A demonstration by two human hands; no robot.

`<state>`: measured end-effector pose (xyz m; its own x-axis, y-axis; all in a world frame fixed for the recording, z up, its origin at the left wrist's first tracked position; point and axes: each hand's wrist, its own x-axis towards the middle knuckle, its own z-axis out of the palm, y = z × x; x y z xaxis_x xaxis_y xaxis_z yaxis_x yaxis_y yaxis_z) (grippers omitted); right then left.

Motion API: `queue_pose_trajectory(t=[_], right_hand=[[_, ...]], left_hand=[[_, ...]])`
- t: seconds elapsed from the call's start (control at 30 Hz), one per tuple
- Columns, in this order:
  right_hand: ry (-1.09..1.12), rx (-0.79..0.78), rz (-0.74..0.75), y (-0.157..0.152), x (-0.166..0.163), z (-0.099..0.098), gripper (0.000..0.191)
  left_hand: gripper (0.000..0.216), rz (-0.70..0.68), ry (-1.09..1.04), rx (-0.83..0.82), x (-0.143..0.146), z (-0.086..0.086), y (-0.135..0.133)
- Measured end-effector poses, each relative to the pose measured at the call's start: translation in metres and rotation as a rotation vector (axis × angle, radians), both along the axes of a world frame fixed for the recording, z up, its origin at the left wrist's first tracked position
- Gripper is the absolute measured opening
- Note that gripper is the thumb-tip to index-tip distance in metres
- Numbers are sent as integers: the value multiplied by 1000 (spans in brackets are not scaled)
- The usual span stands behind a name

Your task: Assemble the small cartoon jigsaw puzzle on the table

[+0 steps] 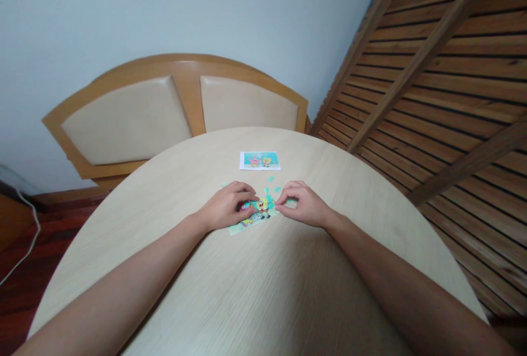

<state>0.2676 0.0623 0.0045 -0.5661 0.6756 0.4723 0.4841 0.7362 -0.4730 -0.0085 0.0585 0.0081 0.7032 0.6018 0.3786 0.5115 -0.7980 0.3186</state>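
Observation:
A partly joined jigsaw puzzle (263,214) lies on the round table, showing a yellow square cartoon figure on a pale green and turquoise ground. My left hand (227,205) rests over its left part, thumb and fingers apart and touching the surface, hiding some of the picture. At the right edge of the puzzle, my right hand (302,204) is closed in a pinch on a small puzzle piece, mostly covered by the fingertips. Several loose turquoise pieces (270,179) lie just beyond the puzzle, between the two hands.
A printed picture card (260,160) with cartoon figures lies farther back on the pale wooden table (197,301). Behind the table stands a padded headboard (132,117) against the wall. Slatted wood (436,82) leans along the right, and a white cable (35,230) hangs at left.

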Motion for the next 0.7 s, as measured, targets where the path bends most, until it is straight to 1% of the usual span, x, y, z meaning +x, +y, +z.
queue_pose_trajectory(t=[0.17,0.5,0.6,0.7], right_hand=[[-7,-20,-10,-1,-1,1,10],[-54,20,10,-5,-6,3,16],[-46,23,8,-5,-6,3,16],[-15,24,-3,-2,-4,3,9]], left_hand=[[28,-1,5,-5,0,0,0],[28,-1,0,-6,1,1,-1],[28,0,2,-7,1,1,-1],[29,-4,4,-7,1,1,-1]])
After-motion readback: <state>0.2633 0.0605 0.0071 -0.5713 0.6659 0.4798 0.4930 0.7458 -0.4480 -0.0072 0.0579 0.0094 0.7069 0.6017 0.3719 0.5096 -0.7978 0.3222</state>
